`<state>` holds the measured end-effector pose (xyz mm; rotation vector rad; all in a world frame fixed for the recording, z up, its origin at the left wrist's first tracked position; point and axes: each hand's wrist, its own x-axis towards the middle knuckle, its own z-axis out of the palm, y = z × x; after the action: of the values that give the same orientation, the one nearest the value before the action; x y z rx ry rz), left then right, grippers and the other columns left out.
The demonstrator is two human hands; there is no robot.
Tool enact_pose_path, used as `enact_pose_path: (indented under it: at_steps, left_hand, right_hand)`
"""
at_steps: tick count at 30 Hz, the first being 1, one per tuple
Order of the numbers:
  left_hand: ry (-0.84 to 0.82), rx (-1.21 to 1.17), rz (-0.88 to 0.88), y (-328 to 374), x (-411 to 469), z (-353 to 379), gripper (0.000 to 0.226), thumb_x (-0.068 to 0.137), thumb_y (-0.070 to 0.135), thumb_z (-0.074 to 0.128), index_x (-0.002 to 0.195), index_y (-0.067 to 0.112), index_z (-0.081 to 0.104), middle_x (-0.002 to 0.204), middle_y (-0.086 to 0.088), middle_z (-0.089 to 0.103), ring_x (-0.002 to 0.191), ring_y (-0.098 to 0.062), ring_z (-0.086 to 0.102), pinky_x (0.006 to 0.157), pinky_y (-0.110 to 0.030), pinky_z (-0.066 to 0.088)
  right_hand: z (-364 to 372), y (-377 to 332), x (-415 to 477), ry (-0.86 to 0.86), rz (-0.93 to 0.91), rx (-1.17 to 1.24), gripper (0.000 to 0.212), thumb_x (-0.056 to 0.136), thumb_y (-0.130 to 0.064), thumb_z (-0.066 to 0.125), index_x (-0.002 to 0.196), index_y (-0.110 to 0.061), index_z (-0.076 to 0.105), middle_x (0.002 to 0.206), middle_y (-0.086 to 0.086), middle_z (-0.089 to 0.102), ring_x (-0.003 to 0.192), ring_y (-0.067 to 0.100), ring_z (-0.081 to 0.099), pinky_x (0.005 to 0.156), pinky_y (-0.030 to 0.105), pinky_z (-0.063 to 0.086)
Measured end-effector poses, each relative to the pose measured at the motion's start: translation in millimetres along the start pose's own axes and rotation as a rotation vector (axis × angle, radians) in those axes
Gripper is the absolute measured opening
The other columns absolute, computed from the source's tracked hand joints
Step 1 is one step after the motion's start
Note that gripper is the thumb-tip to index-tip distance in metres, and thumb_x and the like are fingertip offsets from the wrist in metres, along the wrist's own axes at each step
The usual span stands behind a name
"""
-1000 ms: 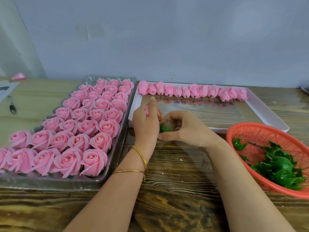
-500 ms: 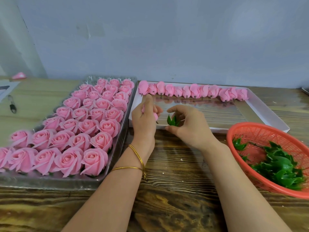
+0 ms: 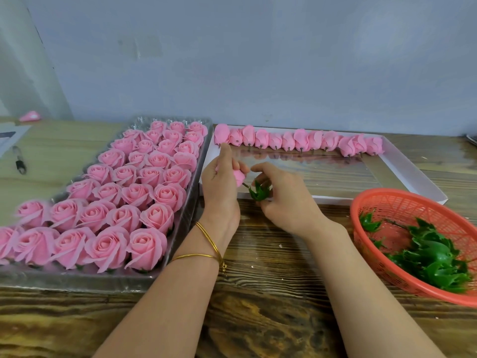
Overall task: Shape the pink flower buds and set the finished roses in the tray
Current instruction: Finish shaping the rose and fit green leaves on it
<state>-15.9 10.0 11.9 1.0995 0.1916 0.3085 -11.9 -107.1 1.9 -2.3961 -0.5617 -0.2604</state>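
left hand [image 3: 219, 188] raised, fingers [image 3: 226, 157] pinching | right hand [image 3: 285, 200] beside it, fingers pinching

Soft pink on the finished roses [image 3: 144, 192] and a clear silvery sheen on the tray [image 3: 77, 281], both left of the white box [image 3: 413, 174]. Same pale pink on the buds [image 3: 300, 139] along the box's far wall. Pink on the single bud [image 3: 238, 177] and green on the calyx [image 3: 259, 193], both at the box's near left corner. Orange-red lattice on the basket [image 3: 387, 205] and green on the leaf cups [image 3: 438, 262], both right of the box. Gold on the bangles [image 3: 209, 244] in front of the box. Brown wood with dark streaked grain on the table [image 3: 271, 280]; pale blue-grey on the wall [image 3: 258, 60] behind the box
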Motion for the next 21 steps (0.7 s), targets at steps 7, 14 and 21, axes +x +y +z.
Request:
enact_pose_path:
  at_steps: [7, 14, 21]
  left_hand:
    - [-0.077, 0.058, 0.003, -4.8, -2.6, 3.8, 0.054, 0.098, 0.039, 0.051, 0.046, 0.027, 0.056, 0.058, 0.002, 0.054, 0.062, -0.010, 0.053, 0.081, -0.033, 0.045]
    - [-0.066, 0.079, 0.016, -4.3, -2.6, 4.7, 0.053, 0.098, 0.039, 0.050, 0.047, 0.025, 0.052, 0.058, 0.003, 0.055, 0.066, -0.013, 0.052, 0.081, -0.035, 0.044]
    - [-0.044, 0.072, 0.014, -2.2, 1.5, -1.1, 0.048, 0.099, 0.040, 0.048, 0.055, 0.019, 0.050, 0.058, 0.002, 0.054, 0.058, -0.009, 0.051, 0.074, -0.031, 0.045]
  right_hand:
    - [3.5, -1.2, -1.0, 0.024, -0.018, 0.058, 0.073, 0.072, 0.007, 0.067, 0.138, -0.016, 0.045, 0.117, 0.006, 0.066, 0.106, 0.024, 0.063, 0.084, 0.033, 0.051]
    - [3.6, -1.7, -1.0, 0.048, -0.009, 0.131, 0.072, 0.071, 0.007, 0.069, 0.136, -0.013, 0.048, 0.108, 0.001, 0.063, 0.099, 0.017, 0.062, 0.078, 0.023, 0.048]
    - [3.7, -5.3, -0.3, 0.068, 0.013, 0.217, 0.059, 0.073, -0.006, 0.078, 0.128, -0.012, 0.056, 0.096, -0.008, 0.062, 0.092, 0.013, 0.063, 0.087, 0.031, 0.053]
